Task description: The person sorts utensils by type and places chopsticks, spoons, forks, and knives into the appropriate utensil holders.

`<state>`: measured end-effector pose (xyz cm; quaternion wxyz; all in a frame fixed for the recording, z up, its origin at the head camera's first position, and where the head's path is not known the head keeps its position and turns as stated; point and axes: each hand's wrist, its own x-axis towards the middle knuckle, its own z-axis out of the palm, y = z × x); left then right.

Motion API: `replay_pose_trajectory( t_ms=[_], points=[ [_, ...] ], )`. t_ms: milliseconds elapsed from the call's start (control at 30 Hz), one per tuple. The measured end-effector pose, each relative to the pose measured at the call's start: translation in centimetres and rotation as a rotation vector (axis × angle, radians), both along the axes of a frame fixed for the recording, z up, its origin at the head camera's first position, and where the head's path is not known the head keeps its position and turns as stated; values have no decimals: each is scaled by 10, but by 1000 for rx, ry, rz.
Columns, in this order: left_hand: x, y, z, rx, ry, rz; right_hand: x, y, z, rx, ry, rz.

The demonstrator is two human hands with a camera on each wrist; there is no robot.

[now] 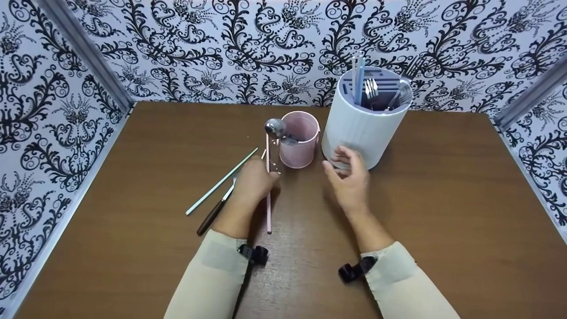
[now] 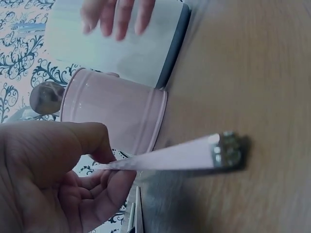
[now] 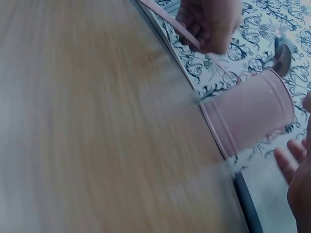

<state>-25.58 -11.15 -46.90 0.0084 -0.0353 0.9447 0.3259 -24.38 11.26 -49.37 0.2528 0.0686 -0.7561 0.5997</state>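
Observation:
My left hand (image 1: 253, 179) pinches a slim pink chopstick (image 1: 269, 208) between thumb and fingers, left of a pink bucket-shaped cup (image 1: 297, 155). The chopstick's decorated end (image 2: 227, 151) points toward me. A spoon (image 1: 275, 128) leans out over the cup's left rim. My right hand (image 1: 353, 184) holds nothing; its fingers are loosely bent in front of a tall white utensil holder (image 1: 354, 128). Whether they touch the holder I cannot tell. Left of my left hand lie a pale green chopstick (image 1: 221, 181) and a dark-handled metal utensil (image 1: 211, 217).
The holder stands right of the cup and contains chopsticks (image 1: 358, 82), a fork (image 1: 371, 88) and other utensils. A black-and-white patterned wall (image 1: 195, 48) closes off the back of the brown wooden table (image 1: 443, 199); similar panels stand at both sides.

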Motion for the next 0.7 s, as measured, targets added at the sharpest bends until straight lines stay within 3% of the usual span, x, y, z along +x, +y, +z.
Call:
replay_pose_trajectory(
  t_ms=[200, 333, 433, 567, 700],
  points=[
    [-2, 1, 4, 75, 64, 46, 1, 28, 3, -159, 153, -65],
    [-3, 0, 6, 141, 88, 88, -8, 43, 1, -303, 218, -128],
    [-3, -1, 9, 197, 100, 121, -17, 52, -3, -329, 252, -184],
    [-3, -1, 12, 261, 128, 164, -26, 63, -10, -285, 236, -231],
    [-3, 0, 17, 308, 178, 196, -31, 70, -15, -271, 139, -233]
  ],
)
